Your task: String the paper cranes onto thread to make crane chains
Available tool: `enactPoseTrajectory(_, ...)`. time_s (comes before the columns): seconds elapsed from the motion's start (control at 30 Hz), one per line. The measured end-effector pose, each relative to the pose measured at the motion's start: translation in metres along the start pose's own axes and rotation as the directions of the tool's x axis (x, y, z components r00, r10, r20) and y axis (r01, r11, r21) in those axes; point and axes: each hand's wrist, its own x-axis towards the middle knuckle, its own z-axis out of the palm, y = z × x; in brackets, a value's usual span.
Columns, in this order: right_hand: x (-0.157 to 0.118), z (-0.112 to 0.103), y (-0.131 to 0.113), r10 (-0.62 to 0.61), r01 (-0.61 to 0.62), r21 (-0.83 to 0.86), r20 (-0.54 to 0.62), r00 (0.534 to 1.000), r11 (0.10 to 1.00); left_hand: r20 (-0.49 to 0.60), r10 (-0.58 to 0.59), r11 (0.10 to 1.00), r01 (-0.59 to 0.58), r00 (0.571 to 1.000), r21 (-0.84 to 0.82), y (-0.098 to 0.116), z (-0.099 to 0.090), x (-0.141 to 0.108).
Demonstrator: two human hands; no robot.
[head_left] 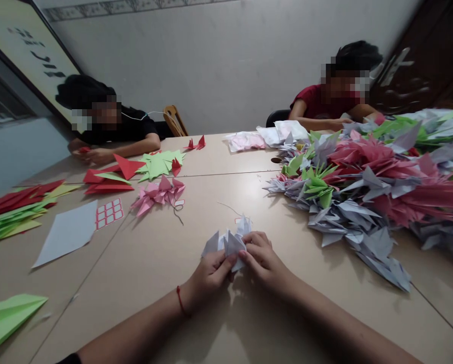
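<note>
White folded paper pieces point(234, 243) are held together just above the table point(196, 293), near its front middle. My left hand point(211, 273), with a red string at the wrist, pinches them from the left and below. On their right side my right hand point(262, 255) grips them with thumb and bent fingers. A thin string with a small red-edged label point(238, 220) lies just behind the white pieces. Farther left, pink folded cranes point(160, 192) rest beside a dark twisted string point(178, 216).
A big heap of grey, pink and green folded paper point(374, 187) covers the right side. At left are a white sheet point(67, 232), a label sheet point(109, 213), red and green paper stacks point(17, 210) and a green piece point(12, 316). Two people sit across the table.
</note>
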Motion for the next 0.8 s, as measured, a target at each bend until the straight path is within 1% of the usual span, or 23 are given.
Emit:
enactPoseTrajectory(0.07, -0.001, 0.000, 0.000, -0.009, 0.009, 0.011, -0.020, 1.000, 1.000, 0.008, 0.004, 1.000, -0.003, 1.000, -0.016, 0.000, 0.001, 0.000)
enactPoseTrajectory(0.17, -0.002, -0.001, -0.002, -0.037, 0.038, 0.007, -0.014, 0.999, 0.999, 0.006, 0.063, 0.997, -0.063, 0.998, -0.040, -0.001, 0.003, 0.001)
enactPoseTrajectory(0.27, -0.002, 0.000, -0.005, -0.100, 0.101, -0.034, 0.014, 0.995, 0.994, -0.058, 0.105, 0.991, -0.109, 0.993, -0.083, -0.001, 0.000, 0.002)
enactPoseTrajectory(0.37, -0.003, 0.001, -0.010, -0.170, 0.172, -0.053, 0.051, 0.984, 0.984, -0.124, 0.111, 0.993, -0.115, 0.986, -0.027, 0.002, -0.006, 0.003)
enactPoseTrajectory(0.47, -0.004, 0.000, -0.014, -0.182, 0.184, -0.042, 0.051, 0.982, 0.982, -0.148, 0.140, 0.990, -0.139, 0.979, 0.016, 0.004, -0.009, 0.003)
enactPoseTrajectory(0.57, -0.005, -0.001, -0.016, -0.188, 0.190, -0.050, 0.025, 0.982, 0.981, -0.173, 0.147, 0.988, -0.151, 0.974, -0.011, 0.005, -0.008, 0.003)
enactPoseTrajectory(0.67, -0.005, -0.002, -0.015, -0.193, 0.192, -0.062, -0.013, 0.981, 0.979, -0.216, 0.106, 0.987, -0.128, 0.971, -0.092, 0.003, -0.006, 0.003)
enactPoseTrajectory(0.73, -0.005, -0.002, -0.014, -0.175, 0.171, -0.056, -0.067, 0.982, 0.984, -0.230, 0.060, 0.972, -0.109, 0.971, -0.207, 0.001, -0.005, 0.004)
enactPoseTrajectory(0.77, -0.005, -0.002, -0.013, -0.161, 0.157, -0.049, -0.101, 0.982, 0.986, -0.212, 0.041, 0.959, -0.098, 0.976, -0.266, 0.001, -0.005, 0.005)
enactPoseTrajectory(0.8, -0.005, -0.002, -0.012, -0.148, 0.144, -0.041, -0.134, 0.980, 0.989, -0.169, 0.034, 0.948, -0.085, 0.985, -0.307, 0.001, -0.004, 0.005)
